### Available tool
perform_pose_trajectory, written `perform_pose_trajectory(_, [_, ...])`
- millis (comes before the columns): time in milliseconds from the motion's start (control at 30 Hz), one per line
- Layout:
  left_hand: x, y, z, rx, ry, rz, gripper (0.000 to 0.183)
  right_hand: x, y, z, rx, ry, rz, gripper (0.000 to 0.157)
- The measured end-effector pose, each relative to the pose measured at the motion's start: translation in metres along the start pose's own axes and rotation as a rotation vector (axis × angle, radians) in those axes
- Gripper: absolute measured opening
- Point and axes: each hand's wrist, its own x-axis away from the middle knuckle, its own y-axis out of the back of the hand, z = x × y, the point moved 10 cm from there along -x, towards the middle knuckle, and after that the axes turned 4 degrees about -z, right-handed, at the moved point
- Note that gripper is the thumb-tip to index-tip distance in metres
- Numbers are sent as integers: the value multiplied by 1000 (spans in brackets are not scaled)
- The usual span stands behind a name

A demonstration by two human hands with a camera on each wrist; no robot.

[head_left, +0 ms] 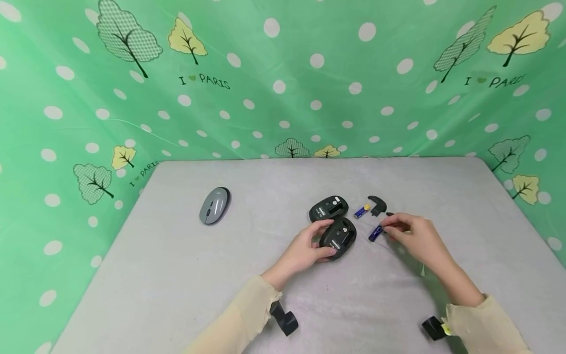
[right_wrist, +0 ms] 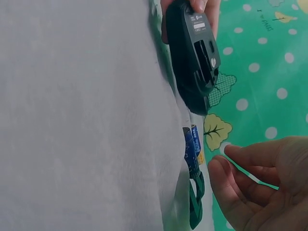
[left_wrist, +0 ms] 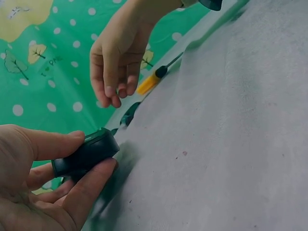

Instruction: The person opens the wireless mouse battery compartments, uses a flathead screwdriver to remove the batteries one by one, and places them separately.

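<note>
My left hand point(head_left: 302, 250) holds a black computer mouse point(head_left: 338, 238) by its sides, underside up, its battery compartment open with no battery showing in it. My right hand point(head_left: 413, 238) is just right of a blue battery point(head_left: 375, 233) on the table. In the right wrist view, the fingers point(right_wrist: 224, 173) are loosely bent with nothing between them. Another black mouse point(head_left: 328, 208) lies underside up behind the held one. Right of it lie a second battery point(head_left: 361, 211) with a yellow end and a black battery cover point(head_left: 377, 204).
A grey mouse point(head_left: 214, 205) sits upright on the left of the grey cloth-covered table point(head_left: 177, 275). Beneath my right hand in the left wrist view is a yellow piece point(left_wrist: 148, 84) with a dark part and thin rod. A green patterned curtain point(head_left: 283, 113) hangs behind.
</note>
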Motion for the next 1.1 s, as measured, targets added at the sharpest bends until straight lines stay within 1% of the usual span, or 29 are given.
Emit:
perform_pose_trajectory(233, [-1, -2, -1, 9, 17, -5, 63, 2, -2, 2, -47, 17, -1, 15])
perform_pose_trajectory(500, [-1, -2, 3, 63, 54, -46, 52, 4, -2, 5, -93, 25, 2, 16])
perform_pose_trajectory(667, [0, -1, 4, 60, 56, -66, 49, 6, -1, 8, -116, 33, 2, 16])
perform_pose_trajectory(867, [4, 6, 2, 6, 46, -95, 52, 8, -2, 10, -133, 37, 14, 17])
perform_pose_trajectory(1100, [8, 14, -3, -112, 2, -128, 57, 11, -2, 10, -145, 27, 24, 18])
